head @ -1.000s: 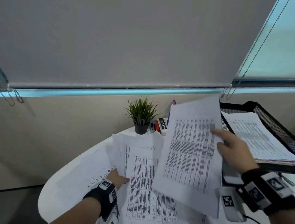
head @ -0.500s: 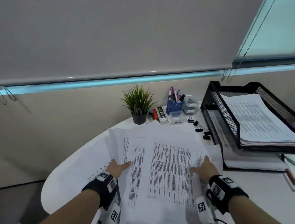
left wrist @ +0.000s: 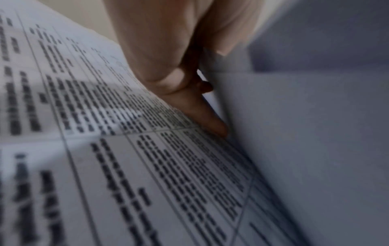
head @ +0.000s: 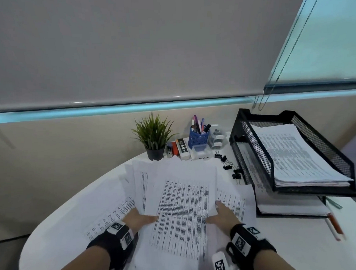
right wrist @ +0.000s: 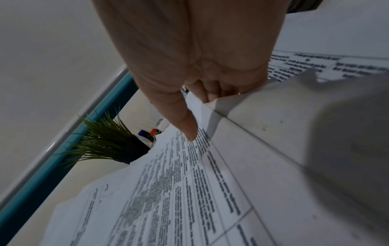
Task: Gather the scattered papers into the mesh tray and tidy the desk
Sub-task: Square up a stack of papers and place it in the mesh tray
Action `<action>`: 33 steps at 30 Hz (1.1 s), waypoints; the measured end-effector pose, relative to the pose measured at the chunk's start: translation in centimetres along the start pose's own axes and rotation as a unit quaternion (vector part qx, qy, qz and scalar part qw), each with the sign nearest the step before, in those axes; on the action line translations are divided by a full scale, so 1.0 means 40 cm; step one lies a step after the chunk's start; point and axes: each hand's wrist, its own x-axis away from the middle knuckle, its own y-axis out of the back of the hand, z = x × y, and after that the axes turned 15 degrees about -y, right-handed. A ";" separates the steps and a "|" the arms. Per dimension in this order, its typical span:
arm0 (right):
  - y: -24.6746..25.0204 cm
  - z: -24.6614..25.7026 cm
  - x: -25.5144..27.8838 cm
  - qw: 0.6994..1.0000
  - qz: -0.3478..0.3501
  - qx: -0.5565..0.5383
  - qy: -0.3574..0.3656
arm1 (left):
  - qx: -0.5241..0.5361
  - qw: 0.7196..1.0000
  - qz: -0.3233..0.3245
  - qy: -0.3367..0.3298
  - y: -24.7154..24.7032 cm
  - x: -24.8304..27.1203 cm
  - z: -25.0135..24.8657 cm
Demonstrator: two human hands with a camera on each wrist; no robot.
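A loose pile of printed papers (head: 182, 212) lies fanned on the white round table (head: 55, 232). My left hand (head: 140, 218) grips the pile's left edge, thumb on top. In the left wrist view the thumb of the left hand (left wrist: 206, 119) presses a printed sheet (left wrist: 147, 166) while a raised sheet hides the fingers. My right hand (head: 221, 213) pinches the right edge. In the right wrist view the right hand (right wrist: 195, 116) has its thumb on the papers (right wrist: 168, 191) and its fingers curled under a bent corner. The black two-tier mesh tray (head: 257, 147) stands to the right, with a paper stack (head: 292, 156) in its top tier.
Along the back edge stand a small potted plant (head: 154, 136), a blue pen cup (head: 199, 136) and small boxes (head: 181, 149). Black binder clips (head: 229, 165) lie beside the tray. Pens (head: 334, 226) lie at the right. More sheets (head: 111, 217) stick out to the left.
The right hand laid its raised sheet on the pile. Both hands then went from lying flat on the papers to grasping the pile's two side edges.
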 end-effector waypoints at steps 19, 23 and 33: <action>0.112 0.139 0.110 0.940 0.084 -0.292 0.156 | 0.126 0.972 0.022 -0.198 0.047 0.206 -0.411; 0.143 0.173 0.139 0.911 0.191 -0.343 0.129 | 0.098 0.973 -0.009 -0.210 0.025 0.326 -0.569; 0.165 0.228 0.230 0.915 0.120 -0.320 0.213 | 0.097 0.962 0.002 -0.257 0.134 0.202 -0.537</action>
